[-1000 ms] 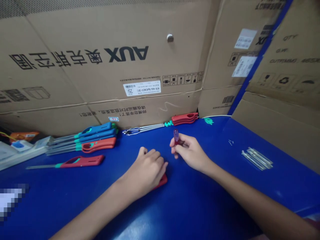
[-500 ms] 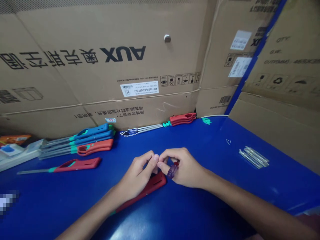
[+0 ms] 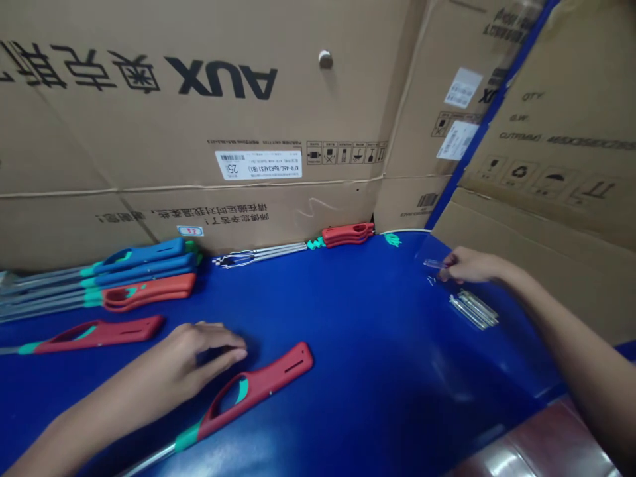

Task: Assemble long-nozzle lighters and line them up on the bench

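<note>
Fingers of the right hand [image 3: 470,265] pinch a slim rod [image 3: 434,264] — left hand [image 3: 193,351] open, just beside a red handle [image 3: 258,387].

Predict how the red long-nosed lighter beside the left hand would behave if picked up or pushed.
The red long-nosed lighter is probably light for its length, its grip being open-looped plastic. Its flat sides suggest it would slide, not roll. The thin metal tube looks stiff but could bend if levered.

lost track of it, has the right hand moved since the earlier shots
Yes, right and forward: the right hand sat left of the bundle of thin metal rods, and now reaches past its far side.
</note>
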Motion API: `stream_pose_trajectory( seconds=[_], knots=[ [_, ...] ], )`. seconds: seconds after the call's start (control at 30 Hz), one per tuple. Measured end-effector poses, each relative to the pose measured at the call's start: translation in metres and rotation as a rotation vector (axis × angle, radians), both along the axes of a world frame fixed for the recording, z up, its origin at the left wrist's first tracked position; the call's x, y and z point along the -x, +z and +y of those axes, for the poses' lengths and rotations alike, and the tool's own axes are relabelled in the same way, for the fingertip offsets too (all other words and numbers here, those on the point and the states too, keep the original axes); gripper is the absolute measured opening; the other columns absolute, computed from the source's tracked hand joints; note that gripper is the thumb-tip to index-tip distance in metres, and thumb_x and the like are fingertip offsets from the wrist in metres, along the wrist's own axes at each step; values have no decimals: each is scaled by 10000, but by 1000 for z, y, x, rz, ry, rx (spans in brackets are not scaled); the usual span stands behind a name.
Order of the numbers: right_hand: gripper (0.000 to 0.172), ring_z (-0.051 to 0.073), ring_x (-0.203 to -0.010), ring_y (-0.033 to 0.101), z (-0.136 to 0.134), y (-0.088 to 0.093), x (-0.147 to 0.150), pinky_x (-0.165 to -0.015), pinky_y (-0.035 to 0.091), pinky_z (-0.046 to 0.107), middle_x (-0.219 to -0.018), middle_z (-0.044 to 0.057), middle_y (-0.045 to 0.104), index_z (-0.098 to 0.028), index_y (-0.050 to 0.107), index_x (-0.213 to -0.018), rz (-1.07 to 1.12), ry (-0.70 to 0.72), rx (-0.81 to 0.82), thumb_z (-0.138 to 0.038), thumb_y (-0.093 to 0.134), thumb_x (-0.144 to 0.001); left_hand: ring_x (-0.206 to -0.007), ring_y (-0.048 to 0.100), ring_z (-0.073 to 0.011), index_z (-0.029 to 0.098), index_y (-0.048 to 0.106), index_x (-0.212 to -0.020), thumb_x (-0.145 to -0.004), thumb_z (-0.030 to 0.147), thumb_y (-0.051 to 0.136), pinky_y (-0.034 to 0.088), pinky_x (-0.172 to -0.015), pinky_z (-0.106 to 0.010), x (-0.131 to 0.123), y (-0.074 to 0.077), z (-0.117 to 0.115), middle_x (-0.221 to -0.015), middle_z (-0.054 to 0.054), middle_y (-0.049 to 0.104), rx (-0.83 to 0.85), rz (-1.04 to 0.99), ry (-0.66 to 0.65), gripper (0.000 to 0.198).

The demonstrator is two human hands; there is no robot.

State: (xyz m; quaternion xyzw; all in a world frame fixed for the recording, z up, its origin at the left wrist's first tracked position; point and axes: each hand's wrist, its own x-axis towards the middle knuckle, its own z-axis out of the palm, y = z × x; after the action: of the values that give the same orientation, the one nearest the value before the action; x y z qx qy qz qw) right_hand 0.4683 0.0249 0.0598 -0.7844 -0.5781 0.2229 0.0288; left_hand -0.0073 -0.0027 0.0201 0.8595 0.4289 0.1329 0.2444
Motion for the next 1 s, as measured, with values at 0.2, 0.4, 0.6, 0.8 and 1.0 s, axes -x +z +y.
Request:
stream_pose_trajectory(
  seconds=[0.2,0.4,0.6,0.8,1.0],
  knots=[
    [253,125,-439,443,7,-8,-2,-513,359,273,-412,-3,506,-182,572,-455,30,-11,13,-215,615,-702,-987,657,-256,310,705,-1065,-851,503,596,519,-857,-333,3,0,-10,-1097,-36,699,72,140,-4,308],
    [286,149,-537,534,3,22,28,-564,400,275,-579,48,636,-180,625,-635,99,29,-163,-369,535,-829,-911,643,-240,293,661,-1057,-623,393,825,524,-753,-290,6,-6,-17,-1059,-18,672,122,223,-37,475],
    [260,140,-597,503,-14,18,135,-567,357,262,-656,8,599,-181,584,-699,294,406,-361,-360,490,-862,-1064,598,-195,278,575,-1201,-874,310,601,458,-943,-304,-15,-11,-25,-1173,-30,616,-63,69,-51,330],
    [329,99,-571,383,-24,-11,211,-546,297,243,-613,-54,442,-195,452,-674,562,711,-291,-403,447,-930,-889,615,-192,219,629,-1016,-873,317,628,485,-795,-292,-4,-6,-21,-969,-28,635,-103,120,-54,173],
    [459,131,-677,459,-37,-25,233,-582,317,242,-772,-9,525,-202,441,-712,348,804,-270,-523,766,-662,-824,567,-198,164,606,-1014,-960,295,524,460,-719,-296,-13,-19,-23,-901,-56,609,-371,31,-134,163]
  ],
)
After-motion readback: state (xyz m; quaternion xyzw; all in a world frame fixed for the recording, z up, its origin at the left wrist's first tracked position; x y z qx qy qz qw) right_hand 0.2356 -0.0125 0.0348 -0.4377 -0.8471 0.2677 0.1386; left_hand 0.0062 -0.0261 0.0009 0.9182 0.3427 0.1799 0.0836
